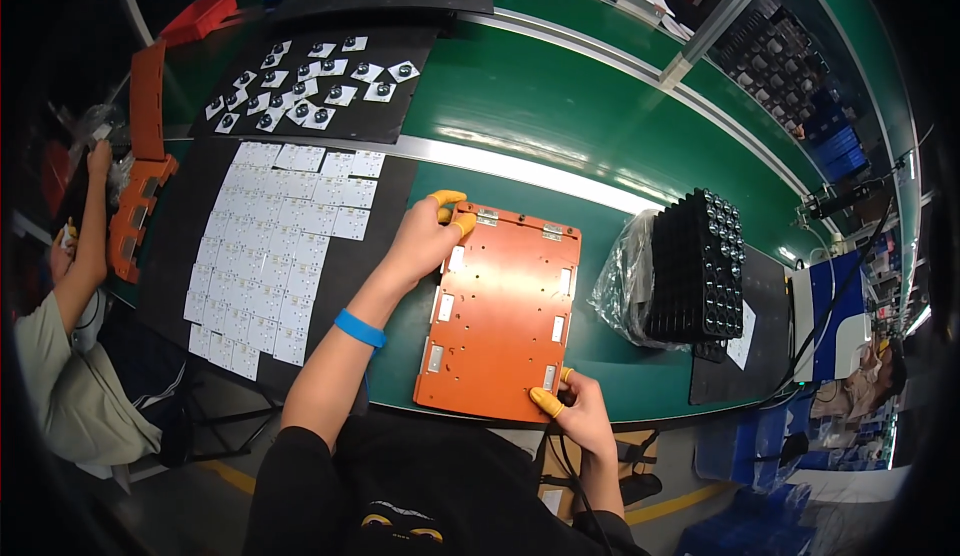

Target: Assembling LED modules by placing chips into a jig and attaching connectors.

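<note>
Both my hands grip an orange hinged fixture board (505, 306) with small holes and light rectangular inserts along its sides. My left hand (432, 236), wearing yellow finger cots and a blue wristband, pinches its upper left corner beside a metal hinge. At the lower right corner, my right hand (580, 411) holds the edge, also with yellow finger cots. A green bench top lies beneath the board. To its left, white circuit boards (290, 221) lie in rows on a black mat. What is under the fixture board is hidden.
Small white boards with black lens parts (310, 81) lie scattered at the back left. Stacked black trays (700, 271) in clear plastic stand right, before a blue-and-white machine (835, 316). A co-worker's arm (90, 226) is beside another orange fixture (140, 211) at far left.
</note>
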A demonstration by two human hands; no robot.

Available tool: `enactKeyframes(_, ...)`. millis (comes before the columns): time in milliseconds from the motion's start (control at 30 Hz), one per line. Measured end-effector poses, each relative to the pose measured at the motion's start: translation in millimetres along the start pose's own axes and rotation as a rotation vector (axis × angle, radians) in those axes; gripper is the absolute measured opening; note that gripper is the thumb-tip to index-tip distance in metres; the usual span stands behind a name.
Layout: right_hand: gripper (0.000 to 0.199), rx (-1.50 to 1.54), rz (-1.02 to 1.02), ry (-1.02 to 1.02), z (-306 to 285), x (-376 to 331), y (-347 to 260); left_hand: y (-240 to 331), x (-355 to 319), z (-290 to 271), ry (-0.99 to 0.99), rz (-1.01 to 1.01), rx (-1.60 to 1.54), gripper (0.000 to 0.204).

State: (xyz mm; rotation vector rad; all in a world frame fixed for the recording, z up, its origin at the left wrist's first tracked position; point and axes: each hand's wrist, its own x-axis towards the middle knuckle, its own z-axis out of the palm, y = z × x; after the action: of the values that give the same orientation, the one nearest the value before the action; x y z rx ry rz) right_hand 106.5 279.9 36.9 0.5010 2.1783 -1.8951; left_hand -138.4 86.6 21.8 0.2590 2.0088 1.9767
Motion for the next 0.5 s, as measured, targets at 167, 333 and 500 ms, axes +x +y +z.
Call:
enactKeyframes(167, 0.030, -0.003, 0.029, -0.016, -5, -1, 10, 44, -34, -3, 0.017, 0.057, 0.617, 0.039)
enactKeyframes(333, 0.028, 0.008, 0.000, 0.005, -5, -3, 16, 38, -74, -11, -0.092, 0.088, 0.443, 0.043)
enactKeyframes(500, 0.027, -0.005, 0.030, -0.005, -7, 3, 10, 37, -158, -18, -0.348, 0.262, 0.752, 0.063)
